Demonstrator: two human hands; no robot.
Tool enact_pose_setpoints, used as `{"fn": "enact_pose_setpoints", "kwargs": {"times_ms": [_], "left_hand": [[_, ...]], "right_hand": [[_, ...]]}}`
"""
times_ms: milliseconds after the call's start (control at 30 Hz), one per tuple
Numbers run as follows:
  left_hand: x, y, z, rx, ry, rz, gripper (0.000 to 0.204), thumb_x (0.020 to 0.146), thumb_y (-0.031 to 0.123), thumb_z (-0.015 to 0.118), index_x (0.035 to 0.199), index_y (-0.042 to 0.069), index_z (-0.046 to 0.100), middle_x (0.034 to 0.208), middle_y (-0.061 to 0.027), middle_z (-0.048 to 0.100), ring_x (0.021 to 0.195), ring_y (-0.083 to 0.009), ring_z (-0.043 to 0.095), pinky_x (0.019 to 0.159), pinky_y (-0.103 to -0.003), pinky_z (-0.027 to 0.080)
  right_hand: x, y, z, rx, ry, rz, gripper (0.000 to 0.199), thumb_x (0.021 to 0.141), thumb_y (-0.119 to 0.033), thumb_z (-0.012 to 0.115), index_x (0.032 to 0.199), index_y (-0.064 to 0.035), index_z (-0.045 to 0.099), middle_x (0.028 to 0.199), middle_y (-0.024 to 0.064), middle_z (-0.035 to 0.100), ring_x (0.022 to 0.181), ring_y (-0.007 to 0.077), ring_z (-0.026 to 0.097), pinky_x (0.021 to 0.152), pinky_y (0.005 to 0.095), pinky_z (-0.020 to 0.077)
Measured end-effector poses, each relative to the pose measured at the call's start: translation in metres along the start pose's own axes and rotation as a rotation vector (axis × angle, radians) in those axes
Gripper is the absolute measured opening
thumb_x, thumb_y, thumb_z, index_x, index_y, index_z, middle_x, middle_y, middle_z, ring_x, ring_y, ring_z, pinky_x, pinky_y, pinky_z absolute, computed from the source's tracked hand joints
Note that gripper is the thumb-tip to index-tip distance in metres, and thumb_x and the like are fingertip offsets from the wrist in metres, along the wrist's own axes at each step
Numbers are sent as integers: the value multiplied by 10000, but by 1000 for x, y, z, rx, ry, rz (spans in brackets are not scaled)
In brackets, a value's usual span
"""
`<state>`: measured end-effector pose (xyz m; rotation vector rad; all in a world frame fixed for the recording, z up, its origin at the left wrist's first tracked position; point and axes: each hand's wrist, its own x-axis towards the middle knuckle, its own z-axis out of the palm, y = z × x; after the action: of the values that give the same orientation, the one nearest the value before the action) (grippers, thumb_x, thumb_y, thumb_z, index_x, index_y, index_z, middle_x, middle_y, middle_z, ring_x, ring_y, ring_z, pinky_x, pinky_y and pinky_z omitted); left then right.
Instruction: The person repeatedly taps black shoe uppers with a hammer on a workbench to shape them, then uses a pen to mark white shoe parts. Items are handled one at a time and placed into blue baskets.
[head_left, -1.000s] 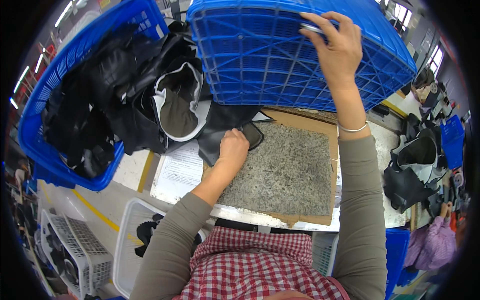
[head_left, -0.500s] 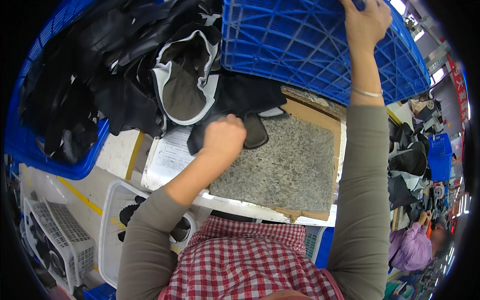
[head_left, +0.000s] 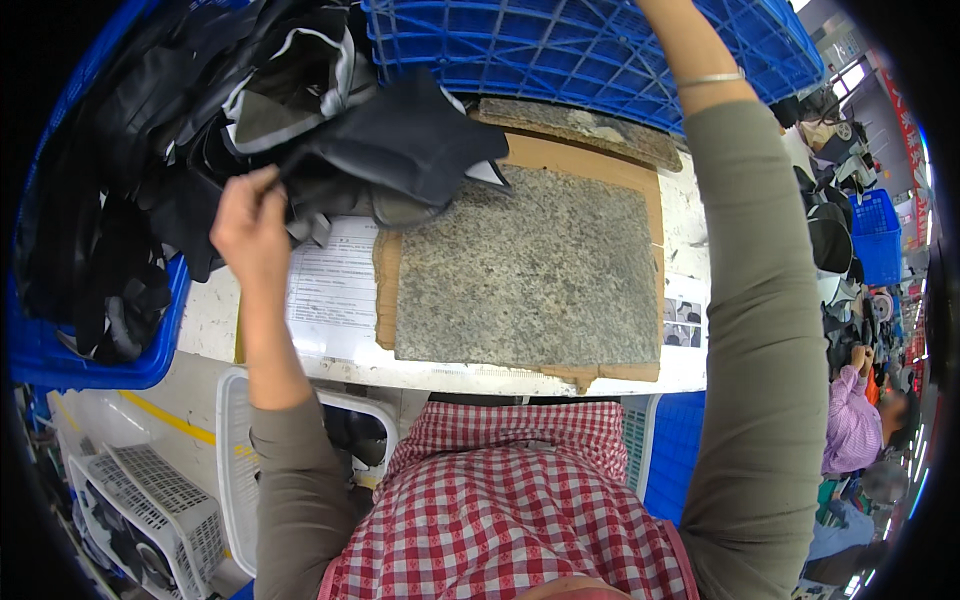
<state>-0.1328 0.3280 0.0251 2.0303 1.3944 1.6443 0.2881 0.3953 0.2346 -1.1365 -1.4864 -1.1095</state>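
Observation:
My left hand (head_left: 252, 222) pinches the edge of a black leather shoe upper (head_left: 395, 150) with dark lining and bits of white edging. The upper hangs tilted to the right of the hand, partly over a speckled grey stone slab (head_left: 530, 270). Behind it, a white-edged upper with olive lining (head_left: 285, 90) lies on a heap of black leather pieces (head_left: 130, 130). My right arm reaches up across a blue plastic crate (head_left: 520, 50). The right hand itself is beyond the top edge of the view.
Cardboard (head_left: 385, 300) lies under the slab, beside a printed sheet (head_left: 335, 285). A narrow stone strip (head_left: 580, 130) lies behind. The heap fills a blue basket (head_left: 130, 375) at left. White baskets (head_left: 235, 470) stand below the table's left. A person in a checked shirt (head_left: 850, 420) is at far right.
My left hand has moved left, drawing the black upper off the slab's left part and up toward the heap. The blue crate and my right hand sit higher in view, the hand now out of sight.

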Motion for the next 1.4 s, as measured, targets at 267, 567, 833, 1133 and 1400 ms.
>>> {"fn": "enact_pose_setpoints", "kwargs": {"times_ms": [267,567,833,1133,1400], "left_hand": [[112,-34,-196,-203,628,-114,184,921,3,649,1076,-48,734,1052,-143,745,964,-223,719,869,-325,590],[18,-115,-170,-1616,-84,-631,450,1090,307,356,1341,-21,534,1141,-297,647,891,-330,670,635,-368,602],[-42,-7,21,-1731,-516,-731,445,1069,331,448,1328,0,593,1215,-266,662,1010,-339,688,739,-387,602],[-98,-3,201,-1209,-433,-866,430,1049,308,505,1328,1,618,1285,-197,667,1087,-309,672,905,-399,559],[-142,89,66,117,-241,-205,308,911,20,691,1217,-12,698,1026,-100,660,959,-200,644,849,-333,529]], "right_hand": [[-10,21,-1,59,-42,22,488,774,-251,845,1217,-120,688,1173,152,614,1140,374,574,973,456,481],[-89,-83,-105,911,-499,601,336,904,-360,764,1101,-88,750,1066,85,731,1052,226,661,921,382,513],[-208,-151,-264,1168,-785,1173,466,1034,-407,625,1327,-48,676,1091,65,751,678,63,496,633,207,423],[-235,-178,-327,1651,-515,1709,486,1021,-398,638,1077,83,686,935,76,718,631,76,452,591,238,414],[-335,-112,-304,356,-726,1405,338,874,-225,731,1018,80,721,929,240,759,859,332,742,774,412,553]]}}
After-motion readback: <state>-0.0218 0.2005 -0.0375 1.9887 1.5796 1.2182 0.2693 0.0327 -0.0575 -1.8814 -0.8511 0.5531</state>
